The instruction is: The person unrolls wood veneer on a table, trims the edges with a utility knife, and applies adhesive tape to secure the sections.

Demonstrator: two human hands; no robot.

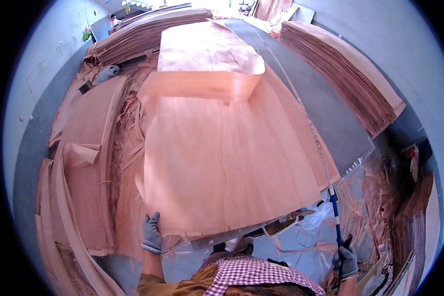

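Observation:
A large pinkish-tan sheet of wood veneer (227, 163) lies in front of me, its far part curled back over itself. At its near left corner my left hand (152, 236), in a grey glove, rests with its fingers stretched out along the edge. My right hand (345, 262), also gloved in grey, is closed round a long, thin pole (336, 217) with dark blue and white bands. The pole runs away from me along the veneer's right edge. A small dark piece (348, 240) sticks up from the same hand; I cannot make out its kind.
Veneer stacks stand at the far left (143, 37) and far right (340, 69). A lower pile (84, 163) with torn strips lies on the left. A grey board (325, 93) extends along the right side. Scraps (365, 207) litter the floor at right, near upright sheets (412, 222).

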